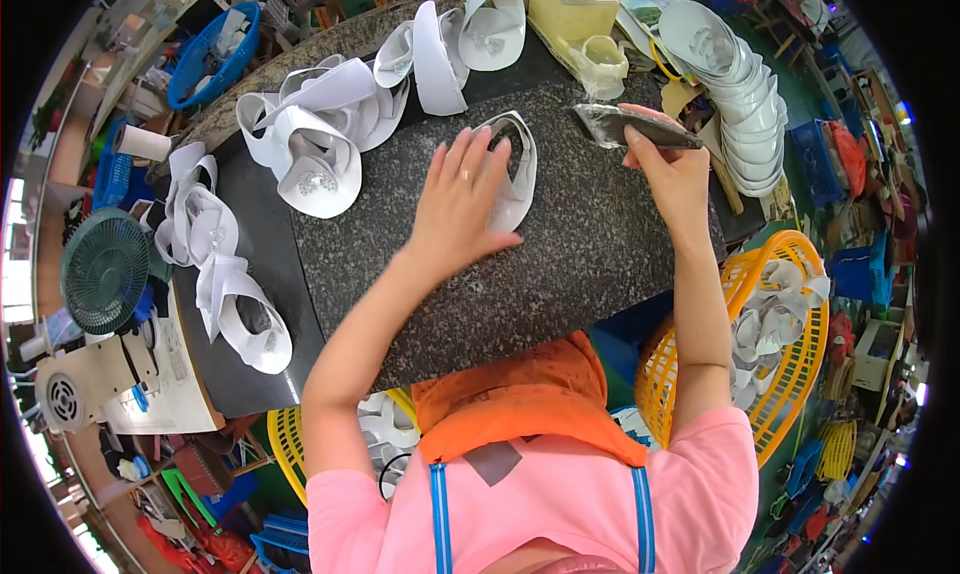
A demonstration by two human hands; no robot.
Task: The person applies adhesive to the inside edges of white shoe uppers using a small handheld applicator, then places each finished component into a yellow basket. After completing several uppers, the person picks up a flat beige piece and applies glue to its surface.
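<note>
On the speckled dark stone slab [430, 274] lies a white shoe upper [516, 194], curved into an open loop. My left hand [462, 194] is spread over its left side, fingers stretched out and a ring on one of them. To the right, my right hand [668, 169] grips a flat dark tool [640, 127] above the slab. Its left end looks shiny and coated, with a clear film. I cannot make out the tool's exact kind. More white uppers [320, 159] with sparkling ornaments stand beyond my left hand.
At the far right leans a stack of nested white uppers [745, 114]. A yellowish container [572, 19] and a small glue-crusted cup [603, 59] stand at the back. More uppers [245, 314] line the left edge. A yellow basket [790, 374] and a green fan [104, 271] flank the bench.
</note>
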